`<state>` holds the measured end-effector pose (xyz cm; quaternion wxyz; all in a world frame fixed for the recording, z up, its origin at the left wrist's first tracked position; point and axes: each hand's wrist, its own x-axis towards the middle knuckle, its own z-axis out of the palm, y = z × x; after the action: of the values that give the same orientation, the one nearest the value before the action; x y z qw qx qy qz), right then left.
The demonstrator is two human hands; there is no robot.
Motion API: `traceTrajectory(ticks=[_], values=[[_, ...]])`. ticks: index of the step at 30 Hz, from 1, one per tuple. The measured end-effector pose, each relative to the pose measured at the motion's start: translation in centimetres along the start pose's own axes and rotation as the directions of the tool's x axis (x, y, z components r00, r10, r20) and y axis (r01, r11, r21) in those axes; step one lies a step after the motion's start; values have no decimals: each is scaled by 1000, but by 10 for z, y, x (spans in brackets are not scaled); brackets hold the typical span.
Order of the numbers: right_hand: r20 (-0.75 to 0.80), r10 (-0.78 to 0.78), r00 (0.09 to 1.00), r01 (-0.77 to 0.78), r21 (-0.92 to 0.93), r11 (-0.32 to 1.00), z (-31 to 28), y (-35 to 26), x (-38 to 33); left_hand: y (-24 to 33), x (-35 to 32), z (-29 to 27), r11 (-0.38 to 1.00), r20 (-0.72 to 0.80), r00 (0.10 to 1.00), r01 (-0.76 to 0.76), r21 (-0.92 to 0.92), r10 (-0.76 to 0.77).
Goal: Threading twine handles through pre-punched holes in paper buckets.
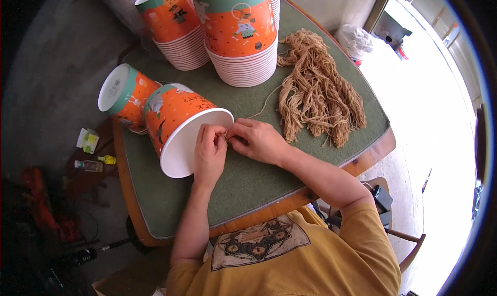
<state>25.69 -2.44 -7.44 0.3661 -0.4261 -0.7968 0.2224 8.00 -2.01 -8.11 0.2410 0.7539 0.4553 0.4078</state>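
Note:
An orange paper bucket (178, 112) with a green band lies on its side, its white opening turned toward me. At the right part of its rim, my left hand (209, 153) is closed with thumb and fingers pinching a thin tan string. My right hand (260, 142) is closed beside it, fingertips pinched on the same string, the two hands nearly touching. From there a strand (268, 100) runs up and right to a large bundle of tan string (318, 86) lying on the table. The exact form of the string between my fingertips is too small to tell.
Two tall stacks of upside-down orange buckets, one left (178, 32) and one right (240, 37), stand at the back. Another orange bucket (135, 97) lies behind the held one. The table (259, 192) has a green cover and wooden edge. A wooden chair (411, 249) is at right.

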Motion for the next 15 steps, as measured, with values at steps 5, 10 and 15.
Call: traceTrajectory(ticks=[5,10,15], values=[[-38,5,999,-4,11,1000,0,-1,0,-10,-4,3,990,-42,997,55,-130,-61],[-115,30,993,-25,40,999,-1,-4,1,-8,-5,3,984,-26,994,96,-152,-101],[-118,10,993,-9,11,1000,-1,-3,0,-6,-5,4,975,-30,995,92,-200,-100]])
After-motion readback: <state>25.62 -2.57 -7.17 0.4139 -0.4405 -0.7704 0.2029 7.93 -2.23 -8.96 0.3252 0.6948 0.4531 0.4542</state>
